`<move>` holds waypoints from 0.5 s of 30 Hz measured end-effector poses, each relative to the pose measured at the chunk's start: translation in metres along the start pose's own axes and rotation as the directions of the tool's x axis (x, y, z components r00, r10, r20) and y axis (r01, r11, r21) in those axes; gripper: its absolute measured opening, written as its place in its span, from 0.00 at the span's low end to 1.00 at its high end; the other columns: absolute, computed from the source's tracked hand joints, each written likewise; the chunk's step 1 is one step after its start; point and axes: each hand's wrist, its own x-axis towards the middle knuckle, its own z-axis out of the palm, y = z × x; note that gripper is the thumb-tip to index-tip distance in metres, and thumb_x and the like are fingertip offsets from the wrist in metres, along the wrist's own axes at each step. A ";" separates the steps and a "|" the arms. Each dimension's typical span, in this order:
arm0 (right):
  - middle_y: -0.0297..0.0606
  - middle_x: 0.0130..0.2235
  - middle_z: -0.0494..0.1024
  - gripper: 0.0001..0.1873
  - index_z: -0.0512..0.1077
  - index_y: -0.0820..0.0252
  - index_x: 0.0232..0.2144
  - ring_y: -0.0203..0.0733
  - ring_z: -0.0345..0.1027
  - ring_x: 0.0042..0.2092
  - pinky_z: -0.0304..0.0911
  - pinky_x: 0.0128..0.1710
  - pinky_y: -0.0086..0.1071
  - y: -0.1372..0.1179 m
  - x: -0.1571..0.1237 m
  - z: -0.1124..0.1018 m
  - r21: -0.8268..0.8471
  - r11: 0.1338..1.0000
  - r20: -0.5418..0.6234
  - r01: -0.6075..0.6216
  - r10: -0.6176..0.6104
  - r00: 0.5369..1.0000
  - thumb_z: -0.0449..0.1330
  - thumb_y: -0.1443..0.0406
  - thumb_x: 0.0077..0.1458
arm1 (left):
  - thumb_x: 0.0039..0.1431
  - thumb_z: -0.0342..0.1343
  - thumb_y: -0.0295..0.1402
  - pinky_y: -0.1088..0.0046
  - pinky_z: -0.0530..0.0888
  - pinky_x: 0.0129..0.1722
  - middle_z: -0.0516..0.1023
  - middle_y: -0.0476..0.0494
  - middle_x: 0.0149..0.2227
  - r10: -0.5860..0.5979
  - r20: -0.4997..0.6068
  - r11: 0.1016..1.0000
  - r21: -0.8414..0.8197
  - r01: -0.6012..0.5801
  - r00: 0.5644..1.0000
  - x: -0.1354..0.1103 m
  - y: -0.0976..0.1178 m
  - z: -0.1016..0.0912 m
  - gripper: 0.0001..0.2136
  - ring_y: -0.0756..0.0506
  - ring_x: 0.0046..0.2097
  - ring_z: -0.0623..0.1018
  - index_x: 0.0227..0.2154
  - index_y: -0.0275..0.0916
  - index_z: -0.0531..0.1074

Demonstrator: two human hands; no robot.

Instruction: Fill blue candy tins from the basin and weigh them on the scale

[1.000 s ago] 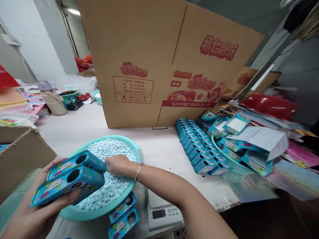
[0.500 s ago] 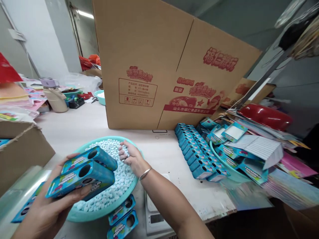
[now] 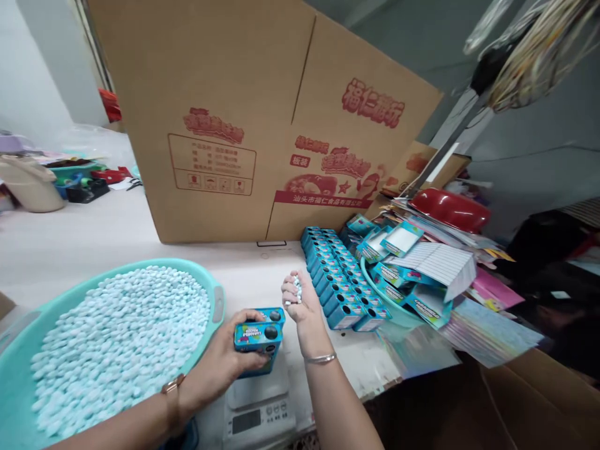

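My left hand [image 3: 220,350] grips two small blue candy boxes [image 3: 257,339] side by side, their dark round openings showing. The boxes are at the kitchen scale [image 3: 276,409]; whether they touch its plate I cannot tell. Just right of them, my right hand [image 3: 304,306] is cupped, fingers curled around a small heap of pale blue candies [image 3: 297,291]. To the left, a turquoise basin [image 3: 217,300] holds a broad layer of the same candies.
Rows of blue boxes [image 3: 335,275] stand right of my right hand. Beyond them, a turquoise tub [image 3: 370,281] is piled with flattened or loose boxes. A large cardboard carton [image 3: 210,75] rises behind. The table's front edge [image 3: 389,384] shows at lower right.
My right hand has come out of the basin with candies and moved right. The left hand has carried the two boxes from over the basin to the scale. The view has turned right.
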 end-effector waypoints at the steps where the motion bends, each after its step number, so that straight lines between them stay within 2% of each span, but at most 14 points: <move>1: 0.22 0.20 0.55 0.12 0.57 0.58 0.25 0.25 0.40 0.17 0.39 0.14 0.17 0.000 -0.003 -0.010 0.014 1.000 -0.008 0.005 -0.005 1.000 0.54 0.64 0.59 | 0.42 0.62 0.26 0.69 0.71 0.41 0.77 0.46 0.38 -0.009 0.002 1.000 0.022 0.009 1.000 0.003 -0.006 0.004 0.23 0.44 0.39 0.76 0.44 0.39 0.65; 5: 0.24 0.22 0.60 0.11 0.58 0.58 0.27 0.24 0.45 0.17 0.41 0.14 0.17 0.003 -0.009 -0.037 0.074 0.997 -0.029 0.021 -0.019 0.999 0.56 0.64 0.58 | 0.42 0.61 0.26 0.69 0.71 0.38 0.77 0.46 0.36 -0.049 0.024 0.993 0.106 0.047 0.999 0.006 -0.019 0.011 0.22 0.44 0.37 0.76 0.44 0.38 0.67; 7: 0.24 0.22 0.61 0.10 0.59 0.58 0.27 0.24 0.47 0.17 0.42 0.14 0.17 0.004 -0.010 -0.043 0.091 0.995 -0.033 0.030 -0.028 0.999 0.57 0.64 0.57 | 0.43 0.61 0.27 0.66 0.71 0.42 0.78 0.43 0.40 -0.066 0.024 0.987 0.146 0.062 0.998 0.003 -0.018 0.010 0.22 0.42 0.40 0.77 0.45 0.37 0.68; 9: 0.24 0.22 0.62 0.10 0.59 0.58 0.28 0.25 0.47 0.17 0.42 0.14 0.17 0.004 -0.011 -0.046 0.095 0.995 -0.034 0.041 -0.038 0.999 0.58 0.64 0.56 | 0.44 0.61 0.28 0.61 0.68 0.51 0.74 0.38 0.51 -0.057 -0.001 0.978 0.203 0.056 0.998 -0.003 -0.014 0.008 0.22 0.37 0.49 0.75 0.45 0.38 0.69; 11: 0.24 0.22 0.62 0.09 0.59 0.58 0.28 0.25 0.47 0.17 0.41 0.14 0.17 0.002 -0.012 -0.046 0.092 0.994 -0.036 0.051 -0.048 0.998 0.57 0.65 0.56 | 0.43 0.63 0.29 0.56 0.60 0.60 0.65 0.38 0.60 -0.043 -0.040 0.967 0.251 0.051 0.998 -0.013 -0.006 0.007 0.21 0.34 0.59 0.67 0.44 0.40 0.71; 13: 0.24 0.22 0.60 0.09 0.59 0.58 0.27 0.25 0.46 0.17 0.40 0.14 0.17 0.000 -0.016 -0.045 0.087 0.995 -0.040 0.059 -0.055 0.998 0.56 0.66 0.57 | 0.42 0.65 0.31 0.53 0.56 0.62 0.61 0.39 0.62 -0.037 -0.092 0.969 0.241 0.058 0.995 -0.027 0.006 0.003 0.20 0.32 0.62 0.62 0.42 0.41 0.72; 15: 0.23 0.21 0.59 0.09 0.58 0.57 0.27 0.25 0.46 0.17 0.40 0.14 0.17 -0.002 -0.022 -0.044 0.081 0.995 -0.047 0.063 -0.059 0.997 0.55 0.67 0.57 | 0.41 0.66 0.34 0.53 0.61 0.60 0.65 0.39 0.61 -0.014 -0.184 0.984 0.173 0.046 0.983 -0.042 0.019 -0.006 0.21 0.32 0.61 0.65 0.42 0.42 0.72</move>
